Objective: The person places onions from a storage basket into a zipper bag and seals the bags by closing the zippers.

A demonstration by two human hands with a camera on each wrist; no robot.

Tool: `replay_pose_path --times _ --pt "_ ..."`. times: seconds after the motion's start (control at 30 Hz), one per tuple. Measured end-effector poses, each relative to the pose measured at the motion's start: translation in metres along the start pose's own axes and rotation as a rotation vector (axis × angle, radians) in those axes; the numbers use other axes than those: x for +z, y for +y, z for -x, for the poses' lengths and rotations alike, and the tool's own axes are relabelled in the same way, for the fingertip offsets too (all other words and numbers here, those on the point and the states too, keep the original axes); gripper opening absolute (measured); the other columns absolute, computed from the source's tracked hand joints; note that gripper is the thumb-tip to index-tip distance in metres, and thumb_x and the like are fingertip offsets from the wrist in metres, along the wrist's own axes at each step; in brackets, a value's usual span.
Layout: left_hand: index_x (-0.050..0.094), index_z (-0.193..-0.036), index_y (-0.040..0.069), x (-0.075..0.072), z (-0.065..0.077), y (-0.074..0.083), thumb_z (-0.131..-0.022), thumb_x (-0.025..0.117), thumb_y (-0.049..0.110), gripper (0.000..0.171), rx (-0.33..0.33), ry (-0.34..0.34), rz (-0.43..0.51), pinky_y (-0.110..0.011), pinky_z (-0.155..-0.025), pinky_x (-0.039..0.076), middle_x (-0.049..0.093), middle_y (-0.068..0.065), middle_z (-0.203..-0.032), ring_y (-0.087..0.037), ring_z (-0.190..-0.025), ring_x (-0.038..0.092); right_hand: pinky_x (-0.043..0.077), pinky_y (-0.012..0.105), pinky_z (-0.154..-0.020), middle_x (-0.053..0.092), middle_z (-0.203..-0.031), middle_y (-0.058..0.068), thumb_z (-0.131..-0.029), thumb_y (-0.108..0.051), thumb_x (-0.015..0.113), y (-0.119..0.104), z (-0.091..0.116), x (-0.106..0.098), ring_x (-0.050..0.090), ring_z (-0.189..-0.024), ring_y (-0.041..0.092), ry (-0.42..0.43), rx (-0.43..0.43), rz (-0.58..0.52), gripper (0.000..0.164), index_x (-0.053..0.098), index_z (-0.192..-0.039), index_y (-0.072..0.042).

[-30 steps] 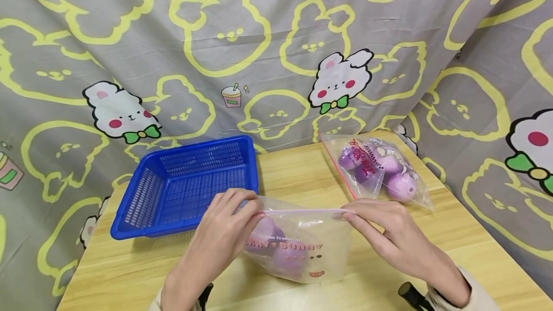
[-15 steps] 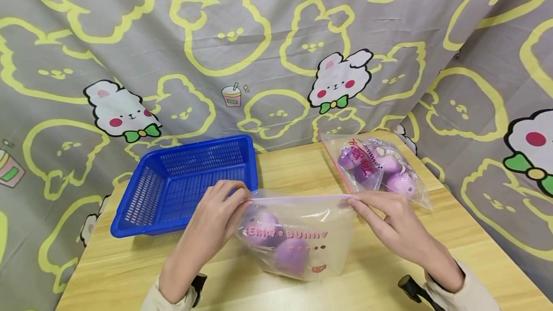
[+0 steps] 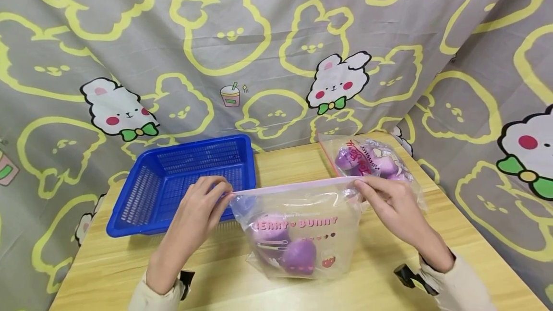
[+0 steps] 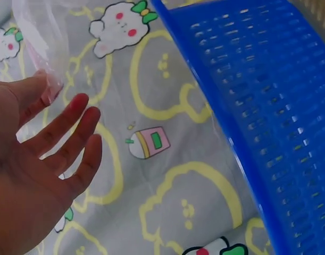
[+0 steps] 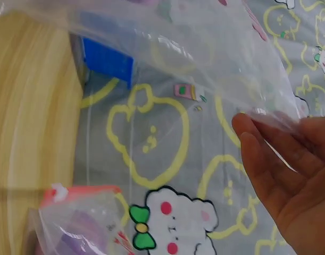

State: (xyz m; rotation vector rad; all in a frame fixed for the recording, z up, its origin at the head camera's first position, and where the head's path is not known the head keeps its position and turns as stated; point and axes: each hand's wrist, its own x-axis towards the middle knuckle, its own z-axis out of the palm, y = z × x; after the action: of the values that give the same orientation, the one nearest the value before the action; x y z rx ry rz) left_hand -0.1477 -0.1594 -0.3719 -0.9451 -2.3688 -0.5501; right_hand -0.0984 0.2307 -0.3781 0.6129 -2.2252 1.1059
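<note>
A clear zip bag [image 3: 337,234] with pink "Berry Bunny" lettering and a pale pink zip strip hangs upright between my hands, its bottom close over the table. Several smooth purple rounded things [image 3: 301,256] lie bunched at its lower left. With thumb and index finger, my left hand [image 3: 196,217] pinches the bag's top left corner; its other fingers are spread in the left wrist view. The top right corner is pinched by my right hand [image 3: 399,212], thumb against fingers. In the right wrist view the bag's film [image 5: 205,69] stretches across from that hand.
A blue plastic basket [image 3: 151,229] stands at the back left of the wooden table [image 3: 285,162]. Behind the right hand lies a second zip bag [image 3: 328,150] with a red strip, holding more purple things. A patterned curtain [image 3: 268,52] closes off the back and sides.
Both hands have risen and drawn apart, the left moving left. The bag is lifted and stretched out flatter, its print now facing the head view more fully.
</note>
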Motion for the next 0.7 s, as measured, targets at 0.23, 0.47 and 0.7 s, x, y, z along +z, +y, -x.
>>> replay_pose_path --times 0.23,0.47,0.7 --pt "0.063 -0.116 0.009 0.002 0.017 -0.007 -0.098 0.063 0.02 0.021 -0.131 -0.011 -0.043 -0.048 -0.089 0.049 0.066 -0.008 -0.113 -0.027 -0.106 0.061 0.043 0.015 -0.053 0.069 -0.075 0.0 -0.095 0.001 0.062 0.022 -0.022 0.01 0.056 -0.06 0.006 0.075 0.082 0.027 0.018 0.076 -0.104 -0.007" --pt "0.049 -0.143 0.01 -0.004 0.046 -0.009 -0.097 0.065 0.026 0.051 -0.242 -0.042 -0.07 -0.058 -0.097 0.043 0.055 -0.013 -0.137 -0.034 -0.128 0.048 0.044 0.021 -0.057 0.069 -0.075 0.008 -0.1 -0.02 0.06 0.057 -0.053 0.018 0.058 -0.062 0.014 0.13 0.198 0.162 0.023 0.075 -0.108 -0.005" --pt "0.042 -0.152 0.02 -0.006 0.068 -0.019 -0.097 0.053 0.056 0.067 -0.272 -0.004 -0.218 -0.069 -0.105 0.027 0.039 -0.019 -0.153 -0.042 -0.144 0.027 0.032 0.057 -0.11 0.051 -0.143 0.023 -0.097 -0.026 0.064 0.064 -0.05 0.005 0.044 -0.133 0.042 -0.028 0.191 0.32 0.056 0.047 -0.146 -0.005"
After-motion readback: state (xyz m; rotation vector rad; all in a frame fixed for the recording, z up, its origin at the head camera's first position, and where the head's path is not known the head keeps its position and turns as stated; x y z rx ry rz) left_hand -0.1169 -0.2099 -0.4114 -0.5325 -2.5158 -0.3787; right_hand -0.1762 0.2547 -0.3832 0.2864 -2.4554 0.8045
